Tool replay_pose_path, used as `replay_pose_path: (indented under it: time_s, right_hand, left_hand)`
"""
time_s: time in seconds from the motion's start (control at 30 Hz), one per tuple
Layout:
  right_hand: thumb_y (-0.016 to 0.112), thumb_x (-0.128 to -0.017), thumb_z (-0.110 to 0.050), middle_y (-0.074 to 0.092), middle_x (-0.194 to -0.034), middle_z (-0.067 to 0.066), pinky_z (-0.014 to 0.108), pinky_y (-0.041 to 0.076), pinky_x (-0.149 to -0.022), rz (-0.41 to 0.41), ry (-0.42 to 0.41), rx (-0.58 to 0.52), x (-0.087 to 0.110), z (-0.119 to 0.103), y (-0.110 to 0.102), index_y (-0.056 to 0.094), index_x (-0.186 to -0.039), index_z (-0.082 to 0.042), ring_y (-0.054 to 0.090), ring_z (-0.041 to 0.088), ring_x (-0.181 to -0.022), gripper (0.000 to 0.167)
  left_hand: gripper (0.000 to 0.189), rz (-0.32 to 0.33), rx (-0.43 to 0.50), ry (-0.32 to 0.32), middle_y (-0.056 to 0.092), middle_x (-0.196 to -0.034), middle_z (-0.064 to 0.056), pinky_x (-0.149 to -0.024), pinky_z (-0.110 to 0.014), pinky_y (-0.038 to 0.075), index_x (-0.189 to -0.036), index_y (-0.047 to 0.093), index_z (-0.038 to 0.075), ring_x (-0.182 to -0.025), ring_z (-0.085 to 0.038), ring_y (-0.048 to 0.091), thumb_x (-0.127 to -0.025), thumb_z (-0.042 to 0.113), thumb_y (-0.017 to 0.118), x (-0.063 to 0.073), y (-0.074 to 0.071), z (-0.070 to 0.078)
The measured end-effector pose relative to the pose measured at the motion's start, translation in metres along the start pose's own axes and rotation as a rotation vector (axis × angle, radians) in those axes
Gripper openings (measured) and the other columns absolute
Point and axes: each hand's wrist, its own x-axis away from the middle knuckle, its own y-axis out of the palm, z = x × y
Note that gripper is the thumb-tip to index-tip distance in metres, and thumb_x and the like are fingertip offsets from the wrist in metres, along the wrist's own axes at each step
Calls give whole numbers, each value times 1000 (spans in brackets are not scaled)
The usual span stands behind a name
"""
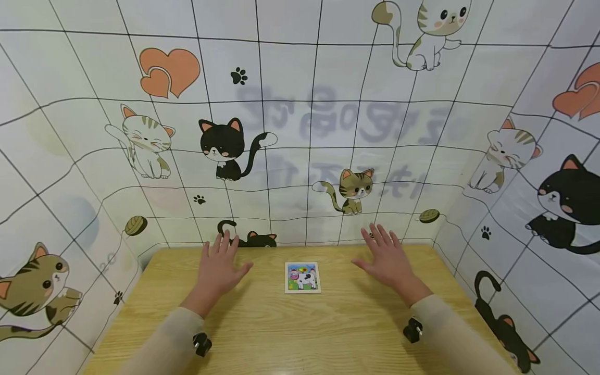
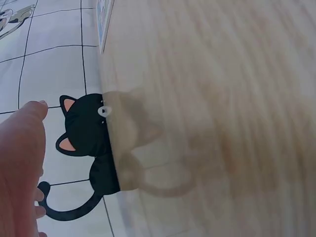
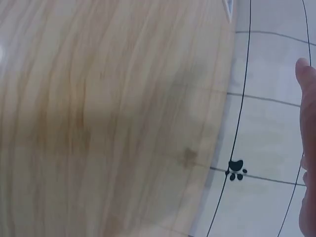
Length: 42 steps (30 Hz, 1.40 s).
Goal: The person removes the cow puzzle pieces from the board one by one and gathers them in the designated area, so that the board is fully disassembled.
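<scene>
A small square picture puzzle (image 1: 302,277) with a pale border and a cartoon cow lies flat on the wooden table, between the two hands. To its left, my left hand (image 1: 219,268) hovers over the table with fingers spread, touching nothing. My right hand (image 1: 386,260) is held the same way on the other side, its thumb pointing inward. In the left wrist view the puzzle's edge (image 2: 104,22) shows at the top, and the left hand (image 2: 20,163) at the left side. The right wrist view has the right hand (image 3: 308,143) at its right edge and a corner of the puzzle (image 3: 228,9) at the top.
The wooden table (image 1: 300,333) ends at a white cloth wall (image 1: 290,67) printed with black grid lines, cartoon cats and hearts. This cloth also encloses the left and right sides. Each wrist wears a small black device, one (image 1: 202,344) left and one (image 1: 413,330) right.
</scene>
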Motion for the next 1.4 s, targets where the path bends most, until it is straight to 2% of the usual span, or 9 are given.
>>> replay_pose_path:
  time_s: [0.17,0.37,0.53,0.67,0.8,1.03,1.17,1.23,1.4]
  right_hand:
    - [66,-102,-71,37,-174,25,68,23,-128,29,19,-80,3,-16,4,39,-172,-7,29,47,-162,98]
    - [71,-104,-61,51,-161,28,75,33,-120,37,54,-297,7,-37,9,52,-161,0,45,53,-150,86]
    - [75,-103,-56,58,-153,26,72,39,-116,18,56,-419,4,-48,16,60,-154,2,52,51,-144,78]
    - [77,-104,-51,59,-153,24,68,41,-117,-6,57,-527,0,-53,20,61,-151,2,52,49,-145,73]
    - [76,-105,-49,57,-156,23,66,41,-119,-62,70,-605,-3,-59,23,61,-152,1,49,47,-148,71]
    - [78,-105,-42,57,-156,19,65,41,-119,-110,54,-662,-10,-73,32,62,-151,-1,49,45,-148,63]
    - [78,-106,-36,57,-156,18,64,42,-119,-138,52,-688,-14,-83,36,62,-152,-2,50,44,-148,60]
    - [79,-105,-34,58,-154,18,64,43,-118,-141,55,-692,-16,-88,38,63,-151,-2,52,43,-146,58]
    - [81,-104,-32,60,-151,16,60,45,-118,-166,39,-694,-22,-100,43,64,-148,-2,55,39,-142,56]
  left_hand:
    - [89,5,20,22,34,-175,-25,-127,-71,23,-169,44,8,-162,-47,31,-105,68,61,3,11,10]
    - [78,-9,47,97,49,-166,-21,-122,-66,35,-162,54,7,-151,-44,47,-106,60,68,4,19,26]
    - [67,11,153,155,60,-154,-17,-118,-64,41,-151,62,6,-143,-42,55,-104,53,74,4,24,39]
    - [58,29,243,178,65,-146,-14,-113,-61,48,-143,68,7,-136,-39,61,-101,45,81,2,30,49]
    - [52,18,353,164,68,-138,-11,-107,-57,54,-135,71,7,-128,-35,66,-99,41,85,0,38,58]
    - [44,-48,576,74,67,-137,-7,-109,-54,54,-132,72,11,-128,-33,66,-99,35,87,-1,49,73]
    - [40,-93,667,35,67,-135,-6,-110,-54,53,-131,72,11,-127,-30,66,-99,32,87,-1,54,80]
    - [42,-104,692,28,68,-135,-7,-112,-54,52,-132,72,10,-129,-31,65,-99,32,87,-2,56,83]
    - [49,-118,686,24,68,-139,-10,-117,-57,47,-137,71,7,-136,-35,62,-98,34,87,-3,59,91]
